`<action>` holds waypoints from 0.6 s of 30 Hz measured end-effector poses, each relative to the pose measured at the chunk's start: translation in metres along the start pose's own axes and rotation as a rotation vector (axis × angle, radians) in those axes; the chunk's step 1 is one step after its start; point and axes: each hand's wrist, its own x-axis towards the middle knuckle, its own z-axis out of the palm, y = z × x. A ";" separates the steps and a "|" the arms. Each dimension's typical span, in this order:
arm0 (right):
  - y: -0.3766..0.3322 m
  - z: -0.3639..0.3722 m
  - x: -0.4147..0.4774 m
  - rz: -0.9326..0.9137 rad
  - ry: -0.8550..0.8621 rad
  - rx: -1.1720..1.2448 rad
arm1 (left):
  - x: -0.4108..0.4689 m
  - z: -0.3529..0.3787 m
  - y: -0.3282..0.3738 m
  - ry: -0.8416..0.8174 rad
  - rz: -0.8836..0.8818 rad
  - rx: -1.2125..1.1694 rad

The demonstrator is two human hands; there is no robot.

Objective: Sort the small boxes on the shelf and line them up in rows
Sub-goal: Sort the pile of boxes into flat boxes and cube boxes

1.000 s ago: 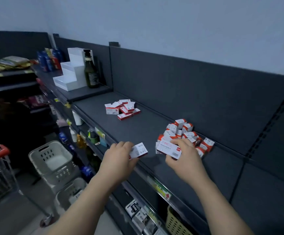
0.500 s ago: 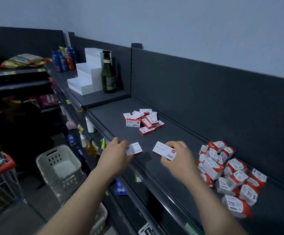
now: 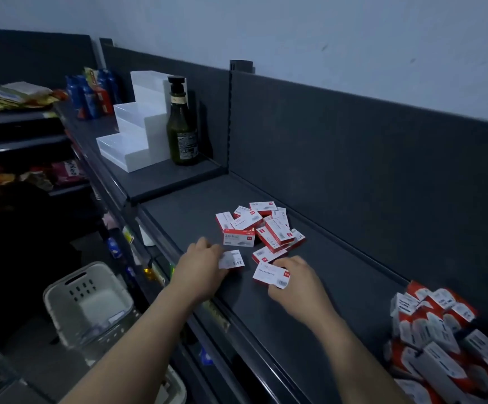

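Observation:
On the dark grey shelf (image 3: 339, 275) lies a loose heap of flat red-and-white boxes (image 3: 261, 227) near the middle. My left hand (image 3: 200, 265) pinches one small white box (image 3: 231, 259) just in front of that heap. My right hand (image 3: 296, 282) grips another flat white box with a red corner (image 3: 270, 275) close beside it, low over the shelf. A second, larger pile of red-and-white boxes (image 3: 441, 336) sits at the right edge of view, blurred.
A green glass bottle (image 3: 181, 128) and a white stepped display stand (image 3: 133, 132) stand on the raised shelf section to the left. Blue packets (image 3: 90, 93) stand further back. A pale plastic basket (image 3: 91, 304) sits on the floor below. Lower shelves hold assorted goods.
Both hands, each still holding its box, have moved left along the shelf from the right pile to the front of the left heap. The view has swung left with them.

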 end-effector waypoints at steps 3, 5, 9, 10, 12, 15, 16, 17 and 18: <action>-0.001 0.012 0.011 0.024 0.004 -0.018 | 0.021 0.004 -0.011 -0.034 0.056 -0.008; -0.002 0.019 0.016 0.029 0.019 -0.023 | 0.033 0.005 -0.017 -0.047 0.105 -0.020; -0.008 0.032 0.024 0.057 0.091 -0.035 | 0.050 0.005 -0.027 -0.061 0.208 -0.084; -0.010 0.035 0.025 0.076 0.105 -0.033 | 0.053 0.005 -0.030 -0.060 0.231 -0.093; -0.014 0.041 0.027 0.112 0.143 -0.024 | 0.060 0.008 -0.035 -0.044 0.266 -0.106; -0.019 0.049 0.027 0.140 0.211 0.021 | 0.066 0.011 -0.040 -0.017 0.290 -0.111; -0.021 0.051 0.026 0.151 0.218 0.030 | 0.067 0.012 -0.042 -0.010 0.298 -0.101; -0.022 0.052 0.025 0.160 0.218 0.028 | 0.068 0.013 -0.043 -0.002 0.306 -0.085; -0.023 0.053 0.024 0.166 0.211 0.016 | 0.068 0.013 -0.044 0.016 0.315 -0.067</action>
